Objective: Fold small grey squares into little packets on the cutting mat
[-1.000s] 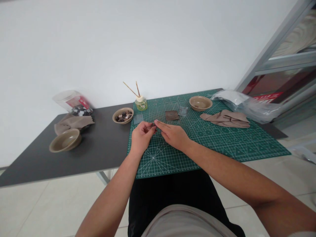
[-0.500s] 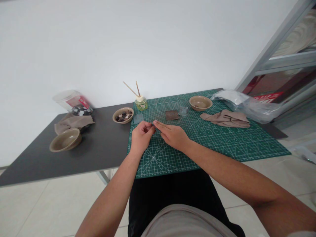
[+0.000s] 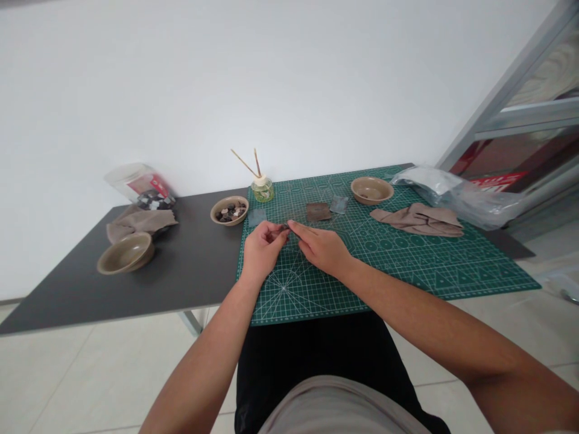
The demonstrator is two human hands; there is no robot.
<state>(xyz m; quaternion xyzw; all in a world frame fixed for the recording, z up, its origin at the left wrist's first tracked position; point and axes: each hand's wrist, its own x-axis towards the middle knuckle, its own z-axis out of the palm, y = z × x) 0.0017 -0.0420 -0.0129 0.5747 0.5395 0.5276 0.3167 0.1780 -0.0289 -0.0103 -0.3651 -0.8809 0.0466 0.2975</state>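
My left hand [image 3: 262,250] and my right hand [image 3: 323,247] meet fingertip to fingertip over the green cutting mat [image 3: 407,259]. Both pinch a tiny dark piece [image 3: 284,228] between them; it is too small to name. Just beyond the fingers lie a brown square patch [image 3: 318,211] and two small greyish squares [image 3: 339,204] [image 3: 256,217] on the mat. A tan bowl of dark and pale small pieces [image 3: 229,210] stands left of the mat, close to my left hand.
A reed diffuser bottle [image 3: 262,188] stands at the mat's back left corner. An empty tan bowl [image 3: 371,190], a beige cloth [image 3: 418,219] and a clear plastic bag [image 3: 452,190] lie at the right. Far left sit another bowl [image 3: 125,254], a cloth [image 3: 140,221] and a tipped jar [image 3: 138,184].
The hands stay pinched together in the same spot on the mat; only the camera view has shifted slightly.
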